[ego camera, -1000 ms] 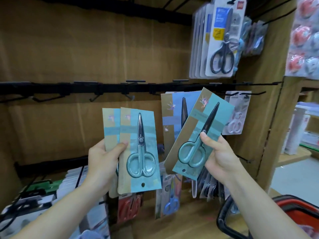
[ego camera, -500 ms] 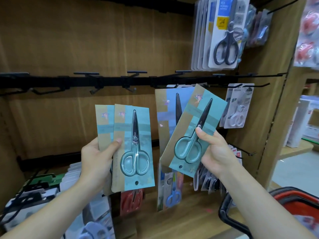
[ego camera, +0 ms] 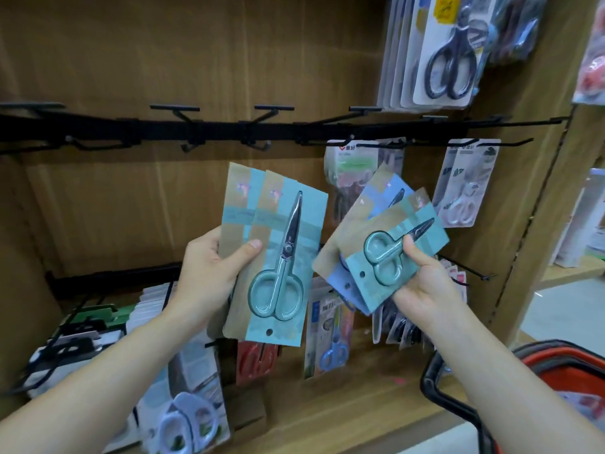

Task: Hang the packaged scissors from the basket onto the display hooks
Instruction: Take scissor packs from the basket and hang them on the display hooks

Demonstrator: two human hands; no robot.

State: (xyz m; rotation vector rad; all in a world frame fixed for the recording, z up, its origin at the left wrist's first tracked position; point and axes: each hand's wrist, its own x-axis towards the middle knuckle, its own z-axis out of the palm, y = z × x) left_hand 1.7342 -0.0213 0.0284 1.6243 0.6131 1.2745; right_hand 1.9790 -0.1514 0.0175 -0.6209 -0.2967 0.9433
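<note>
Packaged scissors (ego camera: 278,257), teal plastic handles and steel blades, blister-mounted on teal-and-tan cards: two overlapping cards, handles down, with a punched hang hole at the lower edge. Card print is too blurred to read; a small pinkish mark sits near the top of each.

Left hand (ego camera: 206,273) grips this pair by its left edge, thumb laid flat across the front and fingers hidden behind.

Fanned cards (ego camera: 386,253), same type, teal card in front and at least one blue card behind, are tilted with the blades pointing up and to the right. Right hand (ego camera: 425,283) holds the fan from beneath, thumb pressing on the scissors just above the handles.

Both lots are held apart in the air, in front of the brown wooden back panel (ego camera: 163,60) and below the black metal hook rail (ego camera: 229,131).

Black-handled scissors packs (ego camera: 448,60), upper right, carry a yellow label, illegible. White-carded scissors packs (ego camera: 465,185) hang at right, with logo print that is unreadable.

Red basket with black handle (ego camera: 563,362) is at lower right, beside the wooden shelf (ego camera: 327,417).
</note>
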